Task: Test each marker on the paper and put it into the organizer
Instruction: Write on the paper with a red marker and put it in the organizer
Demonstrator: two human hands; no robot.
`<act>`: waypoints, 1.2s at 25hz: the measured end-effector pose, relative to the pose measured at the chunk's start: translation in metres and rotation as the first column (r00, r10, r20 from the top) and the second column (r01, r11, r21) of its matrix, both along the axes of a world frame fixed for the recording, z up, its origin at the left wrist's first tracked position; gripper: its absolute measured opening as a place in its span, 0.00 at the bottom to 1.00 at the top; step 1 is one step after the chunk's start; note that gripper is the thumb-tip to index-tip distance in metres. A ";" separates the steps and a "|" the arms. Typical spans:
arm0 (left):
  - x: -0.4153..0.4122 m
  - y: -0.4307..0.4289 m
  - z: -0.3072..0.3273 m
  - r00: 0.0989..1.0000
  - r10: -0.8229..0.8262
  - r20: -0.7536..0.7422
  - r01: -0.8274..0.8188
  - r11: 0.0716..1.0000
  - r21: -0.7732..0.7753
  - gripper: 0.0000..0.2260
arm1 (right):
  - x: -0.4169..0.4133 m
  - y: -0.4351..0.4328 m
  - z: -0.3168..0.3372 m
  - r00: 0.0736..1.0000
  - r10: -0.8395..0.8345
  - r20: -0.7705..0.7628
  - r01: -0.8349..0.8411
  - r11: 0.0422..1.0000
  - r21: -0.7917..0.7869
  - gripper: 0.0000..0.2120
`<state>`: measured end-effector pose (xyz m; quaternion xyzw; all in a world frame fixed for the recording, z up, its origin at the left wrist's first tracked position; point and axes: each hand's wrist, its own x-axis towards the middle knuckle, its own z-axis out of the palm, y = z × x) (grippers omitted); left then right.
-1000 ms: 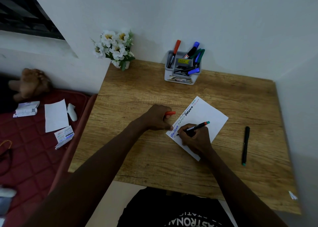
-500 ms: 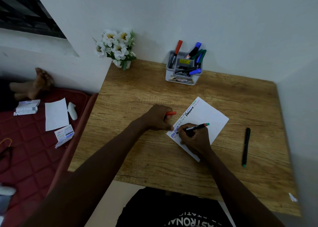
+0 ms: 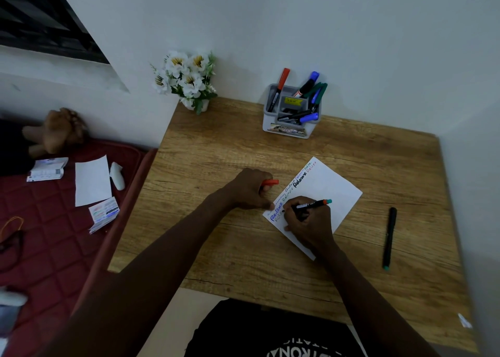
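Note:
A white paper [image 3: 327, 191] lies on the wooden desk [image 3: 216, 151], with several coloured words along its left edge. My right hand [image 3: 308, 221] grips a black marker with a teal end [image 3: 313, 204], its tip down on the paper near the lower left corner. My left hand [image 3: 250, 189] is fisted around an orange cap [image 3: 270, 182], and its knuckles rest on the desk beside the paper's left edge. A grey organizer [image 3: 290, 129] at the back of the desk holds several markers. Another black marker [image 3: 389, 237] lies on the desk to the right of the paper.
A small pot of white flowers [image 3: 188, 79] stands at the desk's back left corner. Walls close the desk at the back and right. Left of the desk is a red mattress [image 3: 48, 243] with papers, small boxes and a person's feet [image 3: 58, 129].
My right hand has crept slightly down and left along the paper's edge with the marker tip on the sheet. My left hand stays put.

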<state>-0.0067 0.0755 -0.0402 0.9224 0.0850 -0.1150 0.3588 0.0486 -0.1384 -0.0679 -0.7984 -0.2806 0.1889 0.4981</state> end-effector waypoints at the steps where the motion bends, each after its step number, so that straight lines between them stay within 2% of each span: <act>1: 0.000 0.000 0.000 1.000 -0.001 -0.004 0.001 1.000 0.000 0.21 | 0.000 0.000 0.000 1.000 -0.008 0.002 0.008 1.000 0.001 0.04; 9: 0.000 -0.001 0.000 1.000 0.009 -0.023 -0.008 1.000 0.011 0.20 | 0.002 0.002 -0.004 0.999 -0.035 0.001 0.035 0.999 -0.014 0.01; 17: -0.001 -0.001 -0.001 1.000 0.001 0.007 -0.001 1.000 0.007 0.21 | 0.004 0.001 -0.005 0.999 -0.035 0.012 0.035 0.999 -0.018 0.05; 30: 0.000 0.000 -0.003 1.000 -0.003 0.005 0.003 1.000 0.014 0.20 | 0.003 0.003 0.000 0.997 -0.079 -0.014 0.078 0.996 -0.051 0.05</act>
